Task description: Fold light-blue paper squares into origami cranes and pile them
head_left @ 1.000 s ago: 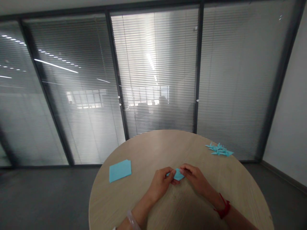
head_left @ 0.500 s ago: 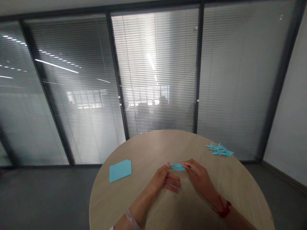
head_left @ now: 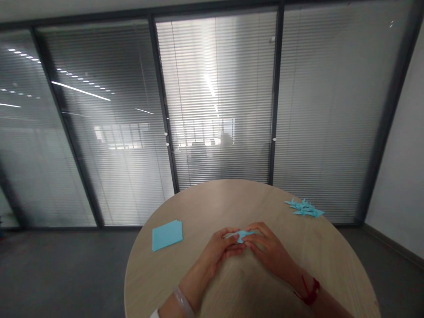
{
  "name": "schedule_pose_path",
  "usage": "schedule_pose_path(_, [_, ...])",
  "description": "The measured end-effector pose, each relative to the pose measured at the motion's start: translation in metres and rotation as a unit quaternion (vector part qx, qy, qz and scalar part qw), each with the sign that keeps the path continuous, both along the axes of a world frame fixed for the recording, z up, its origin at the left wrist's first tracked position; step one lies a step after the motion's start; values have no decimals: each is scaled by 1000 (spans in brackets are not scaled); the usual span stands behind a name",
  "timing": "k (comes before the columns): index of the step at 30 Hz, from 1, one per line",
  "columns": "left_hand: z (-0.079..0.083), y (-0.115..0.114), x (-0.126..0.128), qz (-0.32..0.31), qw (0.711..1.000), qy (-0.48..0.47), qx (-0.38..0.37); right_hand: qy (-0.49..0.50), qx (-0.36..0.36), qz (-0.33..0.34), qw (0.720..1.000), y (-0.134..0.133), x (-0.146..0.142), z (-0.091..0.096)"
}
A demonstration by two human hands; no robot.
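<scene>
A small piece of folded light-blue paper (head_left: pixel 241 235) is held between my two hands above the middle of the table. My left hand (head_left: pixel 222 248) grips its left side, thumb on top and the other fingers behind and below. On the right side, my right hand (head_left: pixel 267 247) pinches the paper, its fingertips close to the left thumb. Fingers cover much of the paper, so its exact folded shape is hard to make out.
The round wooden table (head_left: pixel 225 198) carries a stack of light-blue paper sheets (head_left: pixel 167 235) at left. A pile of folded light-blue paper pieces (head_left: pixel 304 207) with pointed ends lies near the right edge. Behind stands a glass partition with blinds (head_left: pixel 218 97).
My hands have come closer together around the folded paper. My left fingers, spread below before, are now drawn in under it, and the paper shows a wider face.
</scene>
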State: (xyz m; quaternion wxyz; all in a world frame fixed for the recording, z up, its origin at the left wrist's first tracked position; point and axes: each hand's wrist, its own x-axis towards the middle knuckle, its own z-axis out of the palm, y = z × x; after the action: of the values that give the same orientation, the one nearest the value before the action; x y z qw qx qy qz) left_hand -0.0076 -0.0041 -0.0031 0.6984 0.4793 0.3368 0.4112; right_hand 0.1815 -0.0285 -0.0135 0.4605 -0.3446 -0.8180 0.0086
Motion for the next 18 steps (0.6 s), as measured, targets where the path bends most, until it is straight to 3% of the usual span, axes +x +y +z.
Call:
schedule_pose_path(7, [-6, 0, 1, -3, 999, 28, 16, -5, -22, -10, 1000, 2, -2, -5])
schedule_pose_path(18, [4, -8, 6, -23, 996, 44, 74, 89, -91, -35, 991, 4, -4, -3])
